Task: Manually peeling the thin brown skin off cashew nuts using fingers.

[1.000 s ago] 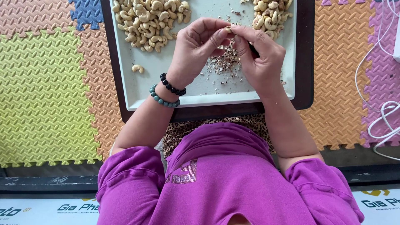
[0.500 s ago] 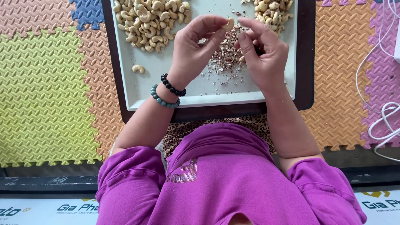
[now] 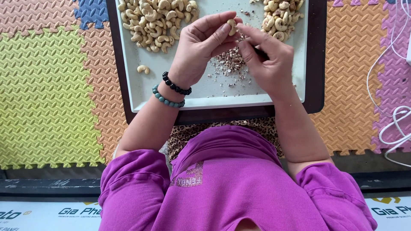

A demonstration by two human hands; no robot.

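1. The view looks down from the head at a person in a purple top, seated with both forearms reaching forward over a pale tray (image 3: 141, 92).
2. The left hand (image 3: 201, 47) is raised above the tray with the wrist bent and the back of the hand towards the camera. Its thumb and fingers are curled and pinch a single cashew (image 3: 231, 25) at the fingertips.
3. Two bead bracelets (image 3: 171, 94), one black and one green, circle the left wrist.
4. The right hand (image 3: 267, 57) faces the left one, fingers bent inward. Its fingertips meet the cashew from the other side, and it is closed on a thin dark tool (image 3: 261, 53) that is mostly hidden.
5. The cashew is held in the air between the two hands, above a heap of brown skin scraps (image 3: 231, 62) in the tray's middle.
6. A pile of cashews (image 3: 156, 19) lies at the tray's far left and another pile (image 3: 282, 17) at its far right. One loose nut (image 3: 143, 69) lies apart, near the left edge.
7. The tray rests on a dark board (image 3: 314, 85) over coloured foam mats (image 3: 47, 94). White cables (image 3: 391, 115) lie to the right.
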